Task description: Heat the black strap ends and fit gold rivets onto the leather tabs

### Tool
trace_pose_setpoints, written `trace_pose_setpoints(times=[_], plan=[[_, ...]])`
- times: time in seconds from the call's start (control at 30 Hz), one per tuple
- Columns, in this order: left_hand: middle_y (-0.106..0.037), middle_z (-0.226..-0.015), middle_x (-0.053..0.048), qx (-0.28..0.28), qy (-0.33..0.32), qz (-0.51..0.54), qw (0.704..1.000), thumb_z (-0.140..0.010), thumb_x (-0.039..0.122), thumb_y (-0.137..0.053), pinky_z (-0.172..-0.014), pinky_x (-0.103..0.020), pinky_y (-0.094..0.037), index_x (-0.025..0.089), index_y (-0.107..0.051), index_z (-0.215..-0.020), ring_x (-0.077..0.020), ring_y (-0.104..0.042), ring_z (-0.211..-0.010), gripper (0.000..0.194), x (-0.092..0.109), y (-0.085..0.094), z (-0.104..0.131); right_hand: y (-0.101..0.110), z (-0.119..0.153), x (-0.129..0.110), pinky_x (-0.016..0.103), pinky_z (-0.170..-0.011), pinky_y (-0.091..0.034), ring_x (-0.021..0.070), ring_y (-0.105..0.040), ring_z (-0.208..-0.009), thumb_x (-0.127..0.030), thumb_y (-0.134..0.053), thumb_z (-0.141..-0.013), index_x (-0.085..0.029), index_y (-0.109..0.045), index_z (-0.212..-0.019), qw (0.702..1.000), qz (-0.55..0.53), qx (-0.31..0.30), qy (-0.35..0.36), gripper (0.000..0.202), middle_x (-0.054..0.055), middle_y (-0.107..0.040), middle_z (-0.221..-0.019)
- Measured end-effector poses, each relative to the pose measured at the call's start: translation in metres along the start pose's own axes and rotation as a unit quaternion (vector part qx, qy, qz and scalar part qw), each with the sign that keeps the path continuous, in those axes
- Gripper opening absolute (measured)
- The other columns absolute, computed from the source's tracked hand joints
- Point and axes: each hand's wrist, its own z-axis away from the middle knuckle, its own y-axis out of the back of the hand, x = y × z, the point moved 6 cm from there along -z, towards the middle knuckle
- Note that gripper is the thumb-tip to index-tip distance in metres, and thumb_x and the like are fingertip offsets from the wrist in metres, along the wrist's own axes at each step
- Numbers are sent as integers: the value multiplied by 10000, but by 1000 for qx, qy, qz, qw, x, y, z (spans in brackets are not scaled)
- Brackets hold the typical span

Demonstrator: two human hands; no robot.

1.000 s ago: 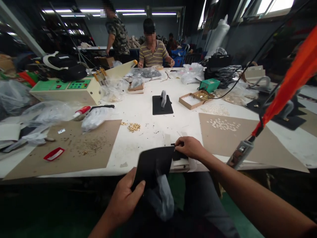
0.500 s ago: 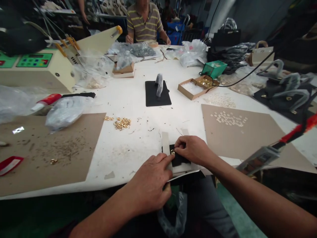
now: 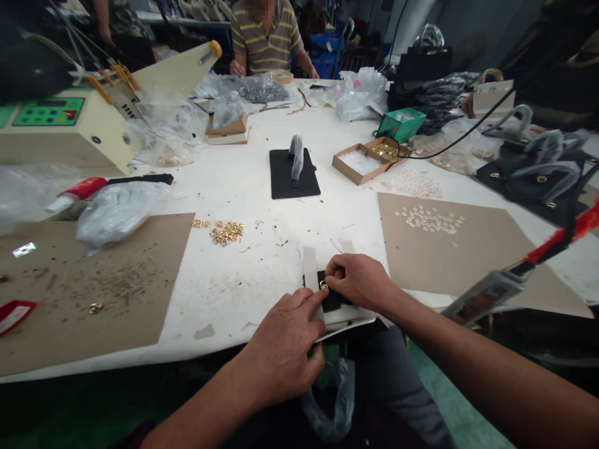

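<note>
At lower centre, the right hand [image 3: 358, 282] pinches a gold ring [image 3: 324, 285] over a black piece [image 3: 334, 302]; the half-curled left hand [image 3: 287, 337] points there, its hold unclear.

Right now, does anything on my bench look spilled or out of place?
Somewhat. Dark crumbs are scattered over the left brown sheet, like uncleared debris. One gold piece lies on that sheet, apart from the loose gold heap on the white tabletop.

Black piece [image 3: 334, 301] partly behind right hand [image 3: 359, 282]
</note>
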Motion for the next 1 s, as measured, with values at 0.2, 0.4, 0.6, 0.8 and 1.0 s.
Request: trace_pose_setpoints(times=[0.2,0.4,0.6,0.8,1.0], plan=[[-508,-1564,-157,14,9,-2,1000,-818,188,-632,-1089,-516,-472,165,-719,-869,-353,-477,-1340,104,-1,-6,4,0,-4,5,266,-587,-342,141,-600,-667,-213,-711,-804,-242,-748,-798,997,-52,-55,18,47,-38,-719,-730],[-506,-1571,-141,26,4,1,1000,-807,188,-645,-1095,-500,-472,168,-737,-888,-343,-473,-1347,124,-2,-6,5,1,-5,1,272,-577,-342,141,-589,-657,-205,-710,-772,-246,-746,-791,999,-18,-49,1,57,-38,-716,-734],[-514,-1561,-149,36,1,5,999,-798,182,-644,-1085,-518,-479,167,-739,-880,-352,-473,-1340,127,-2,-7,6,0,-4,-2,271,-581,-346,145,-603,-664,-216,-708,-769,-249,-751,-761,999,-10,-49,-7,55,-37,-725,-733],[-513,-1557,-163,39,4,11,999,-806,177,-628,-1071,-535,-487,158,-739,-882,-360,-481,-1326,136,0,-5,5,0,-2,-3,272,-590,-351,155,-616,-672,-244,-696,-787,-252,-763,-783,999,-7,-37,-9,68,-29,-729,-736],[-507,-1569,-145,37,14,2,999,-798,162,-629,-1076,-535,-488,167,-723,-850,-355,-488,-1327,107,4,-3,5,2,1,-5,268,-600,-350,152,-618,-687,-247,-688,-792,-260,-765,-790,1000,4,-18,-7,79,-29,-738,-766]])
